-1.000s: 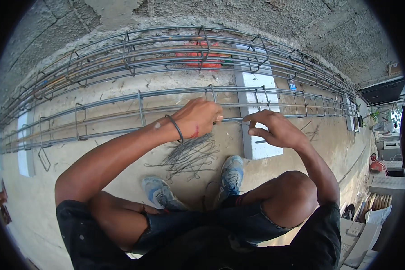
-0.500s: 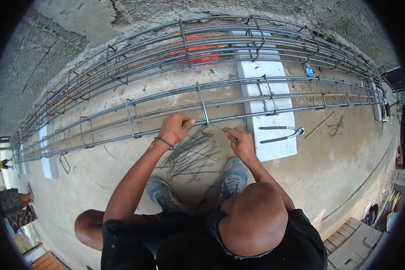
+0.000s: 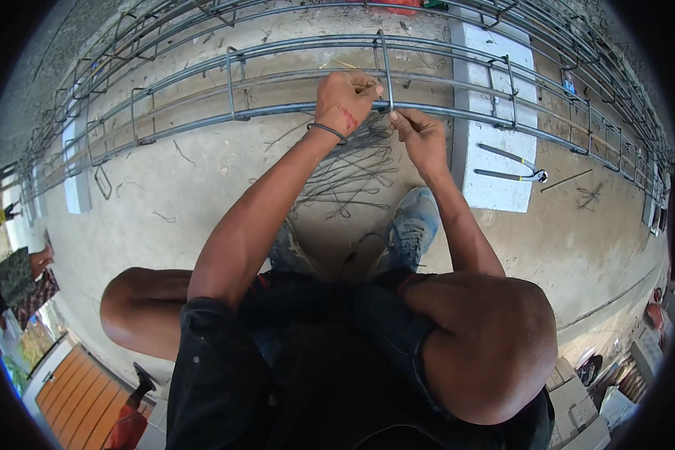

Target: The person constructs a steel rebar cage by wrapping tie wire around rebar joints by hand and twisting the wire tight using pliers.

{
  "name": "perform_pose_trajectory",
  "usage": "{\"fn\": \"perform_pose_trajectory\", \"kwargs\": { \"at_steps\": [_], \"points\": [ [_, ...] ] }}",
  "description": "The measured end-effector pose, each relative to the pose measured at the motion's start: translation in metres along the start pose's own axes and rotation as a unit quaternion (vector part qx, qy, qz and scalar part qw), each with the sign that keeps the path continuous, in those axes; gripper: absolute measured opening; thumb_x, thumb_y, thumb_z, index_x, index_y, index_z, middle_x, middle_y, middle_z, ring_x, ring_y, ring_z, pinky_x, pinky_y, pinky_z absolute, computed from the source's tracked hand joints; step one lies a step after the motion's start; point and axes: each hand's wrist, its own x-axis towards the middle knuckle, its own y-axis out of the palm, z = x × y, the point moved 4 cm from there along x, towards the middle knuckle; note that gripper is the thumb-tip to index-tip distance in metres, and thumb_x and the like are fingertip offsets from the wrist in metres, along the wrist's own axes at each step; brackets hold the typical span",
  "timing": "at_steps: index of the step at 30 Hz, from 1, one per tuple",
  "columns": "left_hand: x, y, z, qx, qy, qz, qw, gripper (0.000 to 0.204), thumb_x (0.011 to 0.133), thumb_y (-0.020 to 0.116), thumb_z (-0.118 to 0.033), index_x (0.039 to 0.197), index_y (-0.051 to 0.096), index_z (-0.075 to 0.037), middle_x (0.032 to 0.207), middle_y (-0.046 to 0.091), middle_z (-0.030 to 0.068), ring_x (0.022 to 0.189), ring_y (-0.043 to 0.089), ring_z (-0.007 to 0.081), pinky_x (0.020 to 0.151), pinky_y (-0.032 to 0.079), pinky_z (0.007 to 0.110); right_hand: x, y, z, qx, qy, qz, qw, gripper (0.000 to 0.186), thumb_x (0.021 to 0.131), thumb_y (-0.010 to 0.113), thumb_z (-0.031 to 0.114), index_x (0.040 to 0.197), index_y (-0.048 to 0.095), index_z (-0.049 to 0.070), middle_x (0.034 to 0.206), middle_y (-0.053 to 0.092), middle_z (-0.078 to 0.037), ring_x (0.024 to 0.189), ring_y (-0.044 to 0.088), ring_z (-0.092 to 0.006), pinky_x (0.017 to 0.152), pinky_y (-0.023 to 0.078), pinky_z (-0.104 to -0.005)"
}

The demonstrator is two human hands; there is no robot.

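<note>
A long rebar cage (image 3: 270, 112) runs across in front of me, with square stirrups along it. At the stirrup (image 3: 386, 64) just ahead, my left hand (image 3: 347, 97) is closed in a pinch over the lower front bar, left of the stirrup. Whatever it pinches is too small to make out. On the other side, my right hand (image 3: 418, 135) pinches a thin tie wire, mostly hidden by the fingers, at the stirrup's lower corner. Below both hands, a loose pile of looped tie wires (image 3: 352, 176) lies on the concrete floor, before my shoes (image 3: 416, 225).
The cage rests across a white block (image 3: 495, 196) at right and another white block (image 3: 76, 184) at left. Pincers (image 3: 536, 176) lie on the right block. More rebar lies beyond. Some wire scraps (image 3: 589, 196) are on the floor at right.
The view has shifted, so the cage appears higher. My right hand has come in to the stirrup's corner, close to the left hand. My left hand has risen above the front bar.
</note>
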Motion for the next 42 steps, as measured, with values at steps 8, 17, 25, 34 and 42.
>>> {"fn": "perform_pose_trajectory", "kwargs": {
  "at_steps": [8,17,25,34,42],
  "points": [
    [-0.021,-0.011,-0.012,0.042,0.089,-0.042,0.994,0.014,0.075,0.068,-0.013,0.086,0.071,-0.004,0.075,0.067,0.0165,0.070,0.064,0.0290,0.068,0.051,0.035,-0.005,-0.018,0.029,-0.162,0.075,0.056,0.982,0.020,0.085,0.065,0.021,0.092,0.070,0.003,0.061,0.059,-0.004,0.055,0.047,-0.0094,0.054,0.040,-0.0272],
    [-0.011,0.008,-0.045,0.227,0.301,0.006,0.926,0.002,0.070,0.062,0.000,0.068,0.062,-0.001,0.072,0.060,0.0153,0.077,0.056,0.0324,0.069,0.046,0.040,-0.002,-0.022,0.022,-0.127,0.065,0.019,0.990,0.019,0.083,0.064,0.021,0.090,0.070,0.004,0.064,0.064,-0.010,0.055,0.053,-0.0133,0.055,0.043,-0.0304],
    [-0.069,0.020,-0.040,0.255,0.391,-0.064,0.882,0.031,0.062,0.059,0.007,0.093,0.062,0.006,0.086,0.054,0.0159,0.087,0.054,0.0339,0.075,0.047,0.040,0.000,-0.021,0.029,-0.044,0.061,0.070,0.995,0.015,0.083,0.059,0.009,0.080,0.066,-0.003,0.063,0.061,-0.004,0.056,0.052,-0.0130,0.054,0.041,-0.0297],
    [-0.066,0.027,-0.042,0.113,0.191,-0.157,0.962,0.018,0.075,0.071,-0.005,0.085,0.063,0.007,0.072,0.059,0.0130,0.067,0.056,0.0244,0.058,0.047,0.034,0.020,-0.032,0.054,-0.200,0.047,0.249,0.946,0.014,0.080,0.056,0.008,0.076,0.065,-0.003,0.065,0.062,-0.010,0.059,0.055,-0.0193,0.059,0.044,-0.0328],
    [-0.045,0.026,0.004,-0.264,-0.192,-0.021,0.945,0.018,0.075,0.073,-0.009,0.066,0.062,0.002,0.055,0.059,0.0021,0.049,0.052,0.0101,0.047,0.043,0.028,0.008,-0.034,0.064,-0.094,0.152,0.277,0.944,0.012,0.080,0.055,0.003,0.085,0.064,-0.004,0.064,0.058,-0.006,0.050,0.049,-0.0112,0.045,0.038,-0.0258]
  ]
}}
